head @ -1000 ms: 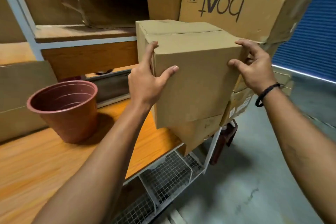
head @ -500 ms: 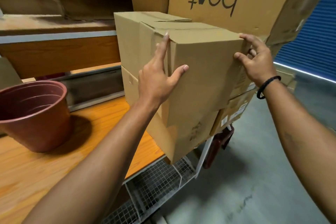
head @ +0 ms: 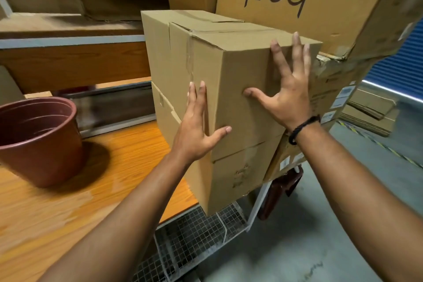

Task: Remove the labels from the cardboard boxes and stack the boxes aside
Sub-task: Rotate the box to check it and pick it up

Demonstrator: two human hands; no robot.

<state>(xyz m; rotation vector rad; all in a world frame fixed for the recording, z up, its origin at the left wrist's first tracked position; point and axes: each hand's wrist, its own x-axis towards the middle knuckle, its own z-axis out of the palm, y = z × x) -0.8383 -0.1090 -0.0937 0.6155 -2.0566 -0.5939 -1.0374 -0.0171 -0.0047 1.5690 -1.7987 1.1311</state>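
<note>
Cardboard box (head: pixel 231 68) sits on a lower box (head: pixel 238 174) at the end of the wooden tabletop (head: pixel 109 174), just beside a big "boat" carton (head: pixel 332 14). Left hand (head: pixel 196 130) presses its near corner and right hand (head: pixel 288 98) lies flat on its right face. Each grip is open, fingers straight and spread. A plant pot (head: pixel 39 144) stands to the left.

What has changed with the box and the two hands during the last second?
The top box was carried away from the person and set on the lower box. The left hand and right hand let go of its side edges; both now press flat, fingers straight, on its near side. The pot stays on the table, the boat box behind.
</note>
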